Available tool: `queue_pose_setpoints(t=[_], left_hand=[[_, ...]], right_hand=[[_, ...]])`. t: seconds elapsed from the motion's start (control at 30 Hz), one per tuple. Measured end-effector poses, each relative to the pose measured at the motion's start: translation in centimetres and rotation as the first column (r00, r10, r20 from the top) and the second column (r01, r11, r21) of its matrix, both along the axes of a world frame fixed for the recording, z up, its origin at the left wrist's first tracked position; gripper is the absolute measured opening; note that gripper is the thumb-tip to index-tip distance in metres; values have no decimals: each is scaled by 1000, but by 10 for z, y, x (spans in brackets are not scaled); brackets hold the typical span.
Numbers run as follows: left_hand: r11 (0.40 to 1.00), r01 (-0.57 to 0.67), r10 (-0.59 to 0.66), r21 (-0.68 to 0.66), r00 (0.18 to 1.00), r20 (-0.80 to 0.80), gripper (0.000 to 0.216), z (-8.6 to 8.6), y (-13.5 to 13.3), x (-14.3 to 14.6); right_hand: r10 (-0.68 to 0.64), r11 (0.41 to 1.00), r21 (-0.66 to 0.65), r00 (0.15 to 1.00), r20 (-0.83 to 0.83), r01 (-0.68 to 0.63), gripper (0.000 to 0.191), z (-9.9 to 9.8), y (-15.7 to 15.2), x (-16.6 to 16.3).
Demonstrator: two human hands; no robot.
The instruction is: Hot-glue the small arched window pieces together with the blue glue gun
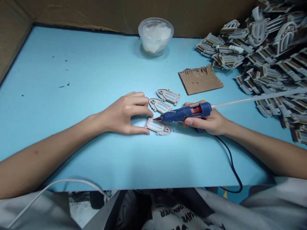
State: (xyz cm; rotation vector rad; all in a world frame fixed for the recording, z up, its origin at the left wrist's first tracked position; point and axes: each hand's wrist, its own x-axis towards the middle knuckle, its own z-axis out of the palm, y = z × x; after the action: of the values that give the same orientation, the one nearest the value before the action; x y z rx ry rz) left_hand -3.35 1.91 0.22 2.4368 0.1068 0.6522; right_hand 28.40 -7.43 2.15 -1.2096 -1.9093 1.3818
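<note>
Blue glue gun (pixel 185 113) clenched in right hand (pixel 208 123), nozzle at arched piece (pixel 158 126) held by left hand (pixel 124 113); burn risked, fingertips (pixel 146 130) beside presumably hot nozzle.

Light blue tabletop (pixel 72 80), dark specks noted beyond the left hand (pixel 124 113). Three arched pieces (pixel 159 106) laid between it and the right hand (pixel 208 121). Cardboard scrap (pixel 200 80) and clear tub (pixel 155 35) set farther off; heap of pieces (pixel 268 57) piled beyond the right hand
</note>
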Motion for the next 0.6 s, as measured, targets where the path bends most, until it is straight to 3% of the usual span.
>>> queue_pose_setpoints(t=[0.23, 0.4, 0.6], left_hand=[[998, -56, 56, -15, 998, 6, 45, -1, -1, 2], [996, -81, 80, -30, 996, -24, 48, -2, -1, 2], [994, -80, 78, -80, 997, -19, 46, -2, -1, 2]], right_hand=[[-5, 1000, 3, 998, 68, 5, 45, 9, 0, -10], [-41, 995, -87, 990, 132, 53, 51, 19, 1, -15], [-15, 999, -47, 982, 191, 25, 55, 21, 3, -15]])
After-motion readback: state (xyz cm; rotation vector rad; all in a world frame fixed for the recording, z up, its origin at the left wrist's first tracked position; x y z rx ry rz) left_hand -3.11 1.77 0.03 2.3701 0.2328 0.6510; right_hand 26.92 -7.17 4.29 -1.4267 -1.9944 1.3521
